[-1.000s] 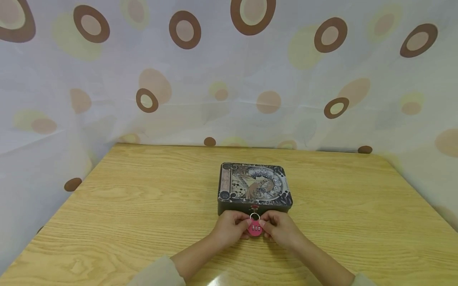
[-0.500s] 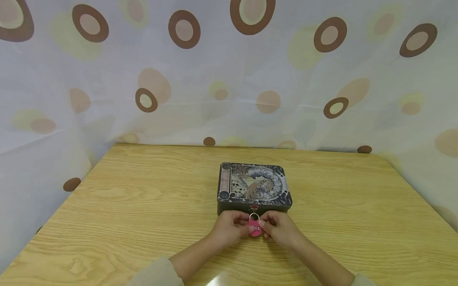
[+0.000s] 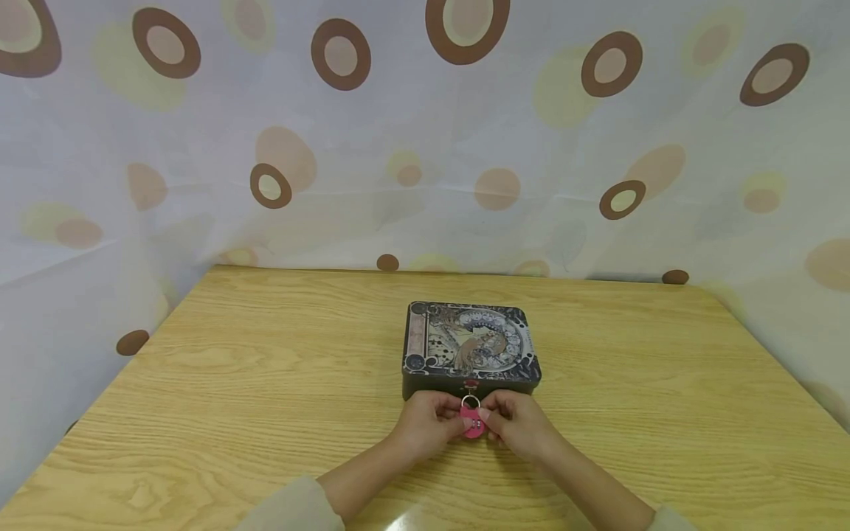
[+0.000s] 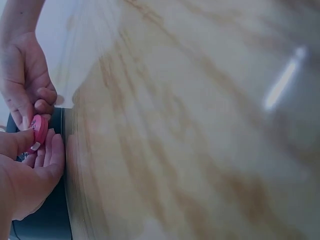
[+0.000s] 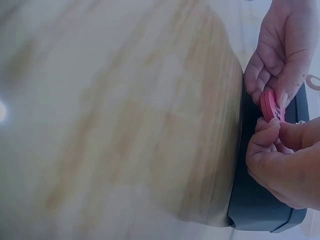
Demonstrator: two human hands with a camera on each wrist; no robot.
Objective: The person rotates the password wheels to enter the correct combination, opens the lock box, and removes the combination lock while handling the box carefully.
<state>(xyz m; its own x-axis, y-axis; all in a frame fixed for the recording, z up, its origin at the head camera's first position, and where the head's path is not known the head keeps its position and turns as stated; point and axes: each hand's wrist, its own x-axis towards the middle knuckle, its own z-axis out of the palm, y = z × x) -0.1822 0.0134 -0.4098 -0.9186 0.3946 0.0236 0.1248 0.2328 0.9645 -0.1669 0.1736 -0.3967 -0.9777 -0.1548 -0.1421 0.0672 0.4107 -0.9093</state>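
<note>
A pink combination padlock [image 3: 472, 428] hangs by its silvery shackle at the front of a dark box [image 3: 471, 343] with an ornate printed lid. My left hand [image 3: 423, 425] pinches the padlock from the left, its thumb lying over part of the number dials. From the other side my right hand [image 3: 521, 425] pinches the padlock's right edge between thumb and fingers. The left wrist view shows the pink padlock [image 4: 39, 129] edge-on between both hands. In the right wrist view the padlock [image 5: 270, 106] is partly covered by fingers. The box lid is down.
The box stands on a wood-grain table [image 3: 265, 354]. Behind and beside the table hangs a pale cloth [image 3: 412, 133] with brown and yellow oval prints. A bright light reflection shows at the table's near edge.
My left thumb has slid right and down onto the padlock's dials, covering part of them. My right hand and the box have stayed nearly still.
</note>
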